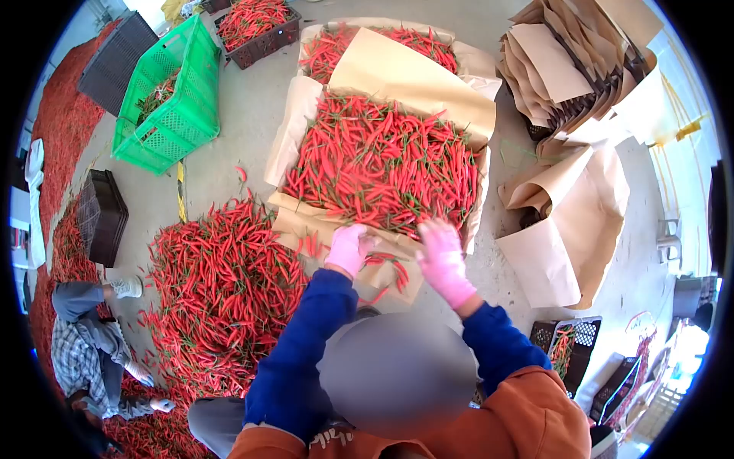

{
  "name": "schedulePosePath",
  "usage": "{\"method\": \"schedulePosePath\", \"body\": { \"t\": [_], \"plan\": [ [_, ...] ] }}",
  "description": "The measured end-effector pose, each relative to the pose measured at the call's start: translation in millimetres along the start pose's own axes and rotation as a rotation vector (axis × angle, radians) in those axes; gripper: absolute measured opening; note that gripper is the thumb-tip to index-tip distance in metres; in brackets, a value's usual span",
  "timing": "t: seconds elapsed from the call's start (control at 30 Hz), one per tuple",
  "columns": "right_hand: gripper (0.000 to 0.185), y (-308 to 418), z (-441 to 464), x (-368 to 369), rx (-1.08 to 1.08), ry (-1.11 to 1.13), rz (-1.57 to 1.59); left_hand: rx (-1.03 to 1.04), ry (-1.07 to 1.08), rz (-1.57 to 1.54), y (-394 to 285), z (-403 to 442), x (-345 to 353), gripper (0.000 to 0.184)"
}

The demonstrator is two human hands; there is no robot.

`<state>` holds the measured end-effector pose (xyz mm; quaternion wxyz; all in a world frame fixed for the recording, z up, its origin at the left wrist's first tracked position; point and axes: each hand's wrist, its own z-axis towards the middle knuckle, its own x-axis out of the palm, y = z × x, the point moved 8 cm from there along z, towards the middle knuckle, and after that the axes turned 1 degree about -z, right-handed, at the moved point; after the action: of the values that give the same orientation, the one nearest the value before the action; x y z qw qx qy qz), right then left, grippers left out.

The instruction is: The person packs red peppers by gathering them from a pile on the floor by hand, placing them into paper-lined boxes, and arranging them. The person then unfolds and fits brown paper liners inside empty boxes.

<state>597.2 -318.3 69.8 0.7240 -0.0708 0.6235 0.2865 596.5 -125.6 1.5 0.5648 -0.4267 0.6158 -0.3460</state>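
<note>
Red chili peppers with green stems (382,161) fill a paper-lined box in the upper middle. My left hand (349,249), in a pink glove, is at the box's near edge beside the brown paper liner (294,222); its fingers are bent and what they hold, if anything, is hidden. My right hand (443,260), in a pink glove too, reaches to the near right part of the same edge, its fingertips blurred against the peppers. Several loose peppers (394,268) lie on paper between my hands. A large pile of peppers (225,283) spreads on the floor to the left.
A green crate (172,99) and dark crates (103,214) stand at the left. Paper-lined boxes are stacked (547,65) at the upper right, above an opened paper liner (566,229). Another person (84,344) sits at the lower left beside peppers.
</note>
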Motion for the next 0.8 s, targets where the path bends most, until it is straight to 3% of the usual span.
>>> {"method": "schedulePosePath", "body": {
  "t": [0.07, 0.2, 0.27, 0.3, 0.37, 0.43, 0.57, 0.73, 0.77, 0.8],
  "plan": [
    [0.053, 18.7, 24.4, 17.6, -0.006, -0.002, -0.065, 0.01, 0.043, -0.075, -9.3, 14.3, 6.6, 0.013],
    [0.059, 9.2, 48.7, 48.7, 0.002, -0.152, -0.19, 0.036, 0.009, -0.32, 34.6, 41.7, 36.6, 0.009],
    [0.057, 9.3, 53.5, 47.5, -0.049, -0.2, -0.188, 0.052, 0.055, -0.186, 11.1, 38.9, 29.5, 0.006],
    [0.051, 9.9, 52.7, 47.7, -0.118, -0.264, -0.187, 0.068, 0.023, -0.171, -32.3, 26.6, 9.0, 0.004],
    [0.047, 10.4, 59.8, 49.8, -0.166, -0.277, -0.241, 0.037, -0.052, -0.393, -15.6, 33.2, 12.4, 0.005],
    [0.043, 7.3, 64.9, 49.7, -0.171, -0.239, -0.276, 0.146, -0.027, -0.134, -32.3, 36.9, 9.0, 0.009],
    [0.047, 5.7, 88.9, 55.0, -0.138, -0.238, -0.277, -0.22, 0.016, -0.87, 18.2, 65.9, 22.6, 0.003],
    [0.042, -1.7, 133.5, 66.6, -0.105, -0.209, -0.274, -0.427, 0.024, -1.22, 18.2, 82.5, 2.8, 0.023],
    [0.042, -5.8, 142.9, 69.4, -0.109, -0.231, -0.278, -0.424, 0.022, -1.139, 8.9, 81.2, -7.7, 0.05],
    [0.041, -10.0, 153.4, 71.4, -0.115, -0.255, -0.282, -0.4, 0.009, -1.131, 8.9, 79.2, -15.9, 0.054]
  ]
}}
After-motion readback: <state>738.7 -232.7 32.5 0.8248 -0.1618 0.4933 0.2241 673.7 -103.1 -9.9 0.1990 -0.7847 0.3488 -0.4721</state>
